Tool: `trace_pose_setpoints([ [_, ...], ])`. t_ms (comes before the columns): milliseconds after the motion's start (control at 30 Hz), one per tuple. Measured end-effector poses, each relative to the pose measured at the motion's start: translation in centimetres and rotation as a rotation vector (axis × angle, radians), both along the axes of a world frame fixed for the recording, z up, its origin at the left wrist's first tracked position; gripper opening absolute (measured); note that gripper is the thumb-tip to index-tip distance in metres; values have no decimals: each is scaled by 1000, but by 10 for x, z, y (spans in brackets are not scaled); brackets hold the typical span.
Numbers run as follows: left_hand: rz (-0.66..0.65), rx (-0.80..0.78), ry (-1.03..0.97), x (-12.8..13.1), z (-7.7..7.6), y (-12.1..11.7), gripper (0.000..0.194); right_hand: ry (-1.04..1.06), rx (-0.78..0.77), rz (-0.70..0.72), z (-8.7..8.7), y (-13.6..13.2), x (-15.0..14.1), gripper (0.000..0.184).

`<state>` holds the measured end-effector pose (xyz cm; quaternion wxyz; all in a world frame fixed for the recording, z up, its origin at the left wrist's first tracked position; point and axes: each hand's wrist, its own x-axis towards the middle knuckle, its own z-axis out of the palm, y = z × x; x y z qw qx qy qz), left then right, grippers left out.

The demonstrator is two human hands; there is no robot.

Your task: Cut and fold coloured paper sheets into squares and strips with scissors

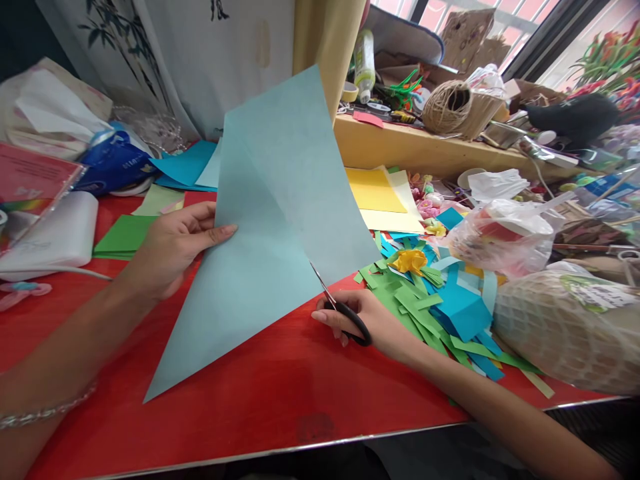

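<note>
A large sheet of pale blue paper [265,220] is raised at a tilt above the red table. My left hand [183,247] pinches its left edge, thumb on the near face and the fingers partly hidden behind. My right hand [357,317] is closed around the black handles of a pair of scissors [353,323]. The scissor blades are at the lower right edge of the sheet, pointing up and left. A faint diagonal line runs across the paper from the blade tip toward its upper left.
Green and blue paper scraps [420,307] lie right of the scissors, beside a net-wrapped bundle [565,327]. Yellow sheets [377,190] lie behind. Green paper [123,237] and a blue tissue pack [115,160] are at left. A cluttered ledge [395,137] with twine [447,107] runs along the back.
</note>
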<state>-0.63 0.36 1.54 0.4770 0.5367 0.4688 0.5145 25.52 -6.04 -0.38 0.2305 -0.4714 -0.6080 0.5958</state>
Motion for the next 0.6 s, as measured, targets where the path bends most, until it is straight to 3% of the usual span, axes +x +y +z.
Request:
trace_pose_setpoints([
  [600, 3, -143, 12, 4, -2, -1, 30, -33, -21, -17, 0, -1, 0, 30],
])
